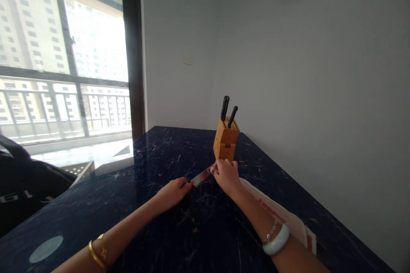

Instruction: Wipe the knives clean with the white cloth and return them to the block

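Note:
A kitchen knife lies level across the space between my two hands, its shiny blade slanting up to the right. My left hand is closed around its handle, which the fingers mostly hide. Near the blade's far end, my right hand pinches at the blade; whether anything thin sits between those fingers, I cannot tell. Just beyond the right hand stands a wooden knife block, upright, with black-handled knives in its slots.
A white cloth with red lettering lies under and beside my right forearm on the dark marbled table. Grey walls border the table at the back and right. At left are a black bag and a large window.

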`<state>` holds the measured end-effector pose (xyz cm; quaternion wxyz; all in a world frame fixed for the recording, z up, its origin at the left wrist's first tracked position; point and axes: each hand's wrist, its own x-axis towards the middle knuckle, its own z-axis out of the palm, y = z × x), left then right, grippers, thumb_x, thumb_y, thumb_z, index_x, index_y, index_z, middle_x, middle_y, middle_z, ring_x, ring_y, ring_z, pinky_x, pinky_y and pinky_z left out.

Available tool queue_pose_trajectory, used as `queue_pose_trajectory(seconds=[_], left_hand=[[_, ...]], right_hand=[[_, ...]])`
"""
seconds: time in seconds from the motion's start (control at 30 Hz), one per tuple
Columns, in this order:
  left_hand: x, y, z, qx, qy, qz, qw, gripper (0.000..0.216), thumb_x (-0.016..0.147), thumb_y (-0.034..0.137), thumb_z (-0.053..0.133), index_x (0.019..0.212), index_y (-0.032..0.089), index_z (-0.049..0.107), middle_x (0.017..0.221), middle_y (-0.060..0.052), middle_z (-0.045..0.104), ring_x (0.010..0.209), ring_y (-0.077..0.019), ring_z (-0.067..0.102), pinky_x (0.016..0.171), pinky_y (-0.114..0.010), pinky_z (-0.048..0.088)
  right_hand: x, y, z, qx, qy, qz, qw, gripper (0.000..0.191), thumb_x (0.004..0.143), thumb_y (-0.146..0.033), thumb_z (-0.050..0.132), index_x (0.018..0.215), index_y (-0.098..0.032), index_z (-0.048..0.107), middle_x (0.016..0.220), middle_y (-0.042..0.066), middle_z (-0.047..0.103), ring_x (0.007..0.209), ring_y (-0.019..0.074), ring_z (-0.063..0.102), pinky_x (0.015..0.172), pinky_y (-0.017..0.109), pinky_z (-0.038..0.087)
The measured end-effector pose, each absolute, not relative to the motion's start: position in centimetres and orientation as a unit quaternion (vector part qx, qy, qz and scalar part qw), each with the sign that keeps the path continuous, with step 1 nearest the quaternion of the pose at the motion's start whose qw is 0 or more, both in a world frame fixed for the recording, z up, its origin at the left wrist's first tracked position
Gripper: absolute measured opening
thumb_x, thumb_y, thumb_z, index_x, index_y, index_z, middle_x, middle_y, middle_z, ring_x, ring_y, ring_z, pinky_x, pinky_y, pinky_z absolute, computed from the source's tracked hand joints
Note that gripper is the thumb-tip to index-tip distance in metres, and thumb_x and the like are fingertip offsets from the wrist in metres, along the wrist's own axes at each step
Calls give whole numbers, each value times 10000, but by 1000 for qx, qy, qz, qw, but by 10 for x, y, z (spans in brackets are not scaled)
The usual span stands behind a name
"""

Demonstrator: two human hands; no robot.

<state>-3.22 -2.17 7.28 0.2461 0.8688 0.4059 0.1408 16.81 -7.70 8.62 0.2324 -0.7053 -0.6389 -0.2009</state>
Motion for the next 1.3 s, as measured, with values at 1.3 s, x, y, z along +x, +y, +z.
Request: queue_pose_trajectory(seconds=[1.3], left_hand=[[-34,-30,78,899,378,116,189,312,806,464,345,852,211,522,831,-55,616,769,-198,589,636,-251,359]], right_hand=[[180,-72,91,-743,-594,-229,208,92,817,-189,420,800,-193,510,808,30,610,828,188,472,708,337,185]])
